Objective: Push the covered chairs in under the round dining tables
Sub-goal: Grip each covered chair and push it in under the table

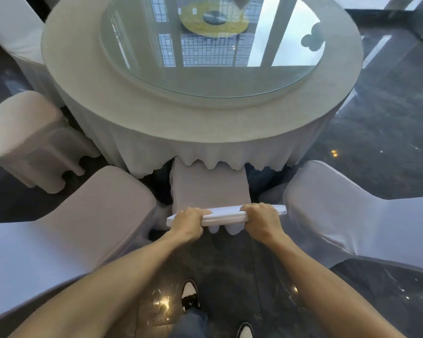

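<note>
Head view looks down over two bare forearms onto a white-covered chair [209,189] that stands square to the round bench [142,113], seat pointing in toward it and backrest nearest the person. The top edge of the chair back runs left to right as a narrow, padded-looking bar. The left hand [189,222] is closed over its left end and the right hand [260,219] is closed over its right part, fingers curled over the far side and the knuckles up. The front of the seat lies under the scalloped hem of the tablecloth [205,152]; the rest of the seat shows between the hem and the hands.

The chair cover is smooth, stretchy-looking white fabric. The cloth on the bench is pale, matte and hangs in soft vertical folds. A round glass turntable [205,76] sits on top, reflecting window frames, with a yellow ring [214,19] showing at its middle.

Just beside the held chair on the left stands another covered chair [83,215], and one more on the right [347,211], both with their backs leaning out away from the bench. Two further white-covered chairs [27,140] sit at the left of the bench. The floor [376,132] is dark, glossy stone with pale veining and spots of reflected light. Two black-and-white shoes [190,295] show on it at the bottom edge, between the forearms.
</note>
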The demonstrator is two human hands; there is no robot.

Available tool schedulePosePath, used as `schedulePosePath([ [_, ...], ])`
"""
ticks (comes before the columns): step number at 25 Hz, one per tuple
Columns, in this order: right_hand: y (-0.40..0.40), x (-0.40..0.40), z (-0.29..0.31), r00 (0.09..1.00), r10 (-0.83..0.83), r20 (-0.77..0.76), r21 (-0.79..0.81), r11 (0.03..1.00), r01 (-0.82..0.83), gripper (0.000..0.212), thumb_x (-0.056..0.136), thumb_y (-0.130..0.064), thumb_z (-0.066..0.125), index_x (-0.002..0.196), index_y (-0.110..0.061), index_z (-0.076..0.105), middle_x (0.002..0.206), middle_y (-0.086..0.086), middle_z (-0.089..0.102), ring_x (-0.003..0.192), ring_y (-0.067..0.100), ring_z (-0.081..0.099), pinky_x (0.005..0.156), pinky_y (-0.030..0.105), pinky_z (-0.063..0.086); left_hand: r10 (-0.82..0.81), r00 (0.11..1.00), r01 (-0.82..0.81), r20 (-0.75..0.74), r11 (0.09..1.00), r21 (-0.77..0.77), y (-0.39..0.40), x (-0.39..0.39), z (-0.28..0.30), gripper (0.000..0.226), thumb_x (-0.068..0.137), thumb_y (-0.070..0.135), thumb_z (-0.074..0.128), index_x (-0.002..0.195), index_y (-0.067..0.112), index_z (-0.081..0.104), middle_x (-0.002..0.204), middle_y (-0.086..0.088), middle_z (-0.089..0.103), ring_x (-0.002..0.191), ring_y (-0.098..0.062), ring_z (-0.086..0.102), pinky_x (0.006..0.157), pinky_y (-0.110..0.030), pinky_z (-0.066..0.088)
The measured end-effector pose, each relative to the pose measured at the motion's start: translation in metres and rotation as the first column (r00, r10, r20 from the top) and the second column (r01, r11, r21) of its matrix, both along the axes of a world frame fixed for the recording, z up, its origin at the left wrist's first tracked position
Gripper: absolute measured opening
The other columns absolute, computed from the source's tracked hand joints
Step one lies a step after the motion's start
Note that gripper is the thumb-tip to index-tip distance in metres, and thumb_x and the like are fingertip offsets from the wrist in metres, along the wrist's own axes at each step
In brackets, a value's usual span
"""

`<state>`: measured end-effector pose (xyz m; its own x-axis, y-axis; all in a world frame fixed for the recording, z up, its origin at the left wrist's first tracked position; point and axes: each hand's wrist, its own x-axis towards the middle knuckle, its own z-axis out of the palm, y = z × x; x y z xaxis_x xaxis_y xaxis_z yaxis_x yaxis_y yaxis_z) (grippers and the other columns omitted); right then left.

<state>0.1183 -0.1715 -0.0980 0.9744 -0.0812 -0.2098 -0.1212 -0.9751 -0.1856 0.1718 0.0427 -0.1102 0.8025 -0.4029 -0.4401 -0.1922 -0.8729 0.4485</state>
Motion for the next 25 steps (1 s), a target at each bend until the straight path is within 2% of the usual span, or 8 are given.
schedulePosePath([
  [3,0.006,0.028,-0.004,0.998,-0.058,-0.006,0.001,0.998,0.058,0.022,0.076,-0.026,0.067,0.097,-0.023,0.073,0.091,0.001,0.073,0.083,0.023,0.063,0.077,0.035,0.046,-0.012,1.000,0.012,0.021,1.000,0.006,0.001,0.034,-0.008,0.051,0.088,0.011,0.064,0.131,0.037,0.060,0.117,-0.001,0.068,0.102,-0.025,0.063,0.092,-0.042,0.053],
  [9,0.006,0.047,-0.013,0.987,-0.156,0.031,0.057,0.986,0.154,0.023,0.080,-0.018,0.072,0.103,-0.019,0.071,0.095,0.002,0.070,0.091,0.022,0.059,0.088,0.035,0.043,-0.026,0.997,0.026,0.074,1.000,0.005,-0.003,0.058,-0.018,0.053,0.090,0.006,0.060,0.134,0.035,0.058,0.113,0.000,0.069,0.098,-0.022,0.062,0.093,-0.041,0.052],
  [12,0.010,0.043,-0.013,0.980,-0.200,0.022,0.049,0.979,0.198,0.020,0.082,-0.015,0.067,0.101,-0.020,0.063,0.096,0.000,0.064,0.092,0.019,0.051,0.094,0.036,0.043,-0.071,0.997,0.071,0.009,0.998,0.001,0.001,0.058,-0.009,0.051,0.087,0.007,0.059,0.127,0.039,0.061,0.107,0.002,0.069,0.095,-0.022,0.061,0.090,-0.042,0.051],
  [15,0.018,0.036,-0.008,0.976,-0.215,0.023,0.035,0.976,0.214,0.018,0.082,-0.018,0.063,0.098,-0.019,0.056,0.097,0.001,0.058,0.092,0.020,0.047,0.096,0.041,0.042,-0.098,0.994,0.095,-0.045,0.994,-0.060,0.015,0.054,0.012,0.037,0.084,0.015,0.059,0.116,0.034,0.062,0.098,0.004,0.066,0.091,-0.020,0.062,0.084,-0.041,0.054],
  [19,0.046,0.024,0.009,0.994,-0.077,0.079,0.010,0.997,0.077,0.026,0.079,-0.023,0.065,0.103,-0.017,0.055,0.105,0.004,0.061,0.098,0.025,0.052,0.099,0.043,0.043,-0.051,0.999,0.050,-0.011,0.994,-0.102,0.049,0.028,0.041,0.058,0.087,0.019,0.062,0.142,0.025,0.046,0.128,-0.001,0.060,0.104,-0.017,0.062,0.093,-0.038,0.054],
  [22,0.075,0.020,0.031,0.999,0.039,0.013,-0.017,0.999,-0.039,0.039,0.080,-0.028,0.064,0.115,-0.016,0.054,0.116,0.007,0.059,0.107,0.027,0.051,0.100,0.043,0.043,-0.034,0.999,0.036,0.019,0.993,-0.114,0.084,0.011,0.063,0.057,0.088,0.019,0.062,0.143,0.022,0.047,0.132,-0.004,0.059,0.097,-0.017,0.063,0.089,-0.036,0.055],
  [25,0.105,0.020,0.051,0.989,0.105,-0.101,-0.046,0.993,-0.110,0.046,0.081,-0.035,0.063,0.122,-0.016,0.054,0.119,0.007,0.057,0.107,0.027,0.051,0.094,0.043,0.047,-0.044,0.998,0.047,0.040,0.996,-0.075,0.118,0.005,0.084,0.055,0.088,0.019,0.062,0.142,0.021,0.050,0.130,-0.005,0.061,0.105,-0.019,0.060,0.091,-0.036,0.053],
])
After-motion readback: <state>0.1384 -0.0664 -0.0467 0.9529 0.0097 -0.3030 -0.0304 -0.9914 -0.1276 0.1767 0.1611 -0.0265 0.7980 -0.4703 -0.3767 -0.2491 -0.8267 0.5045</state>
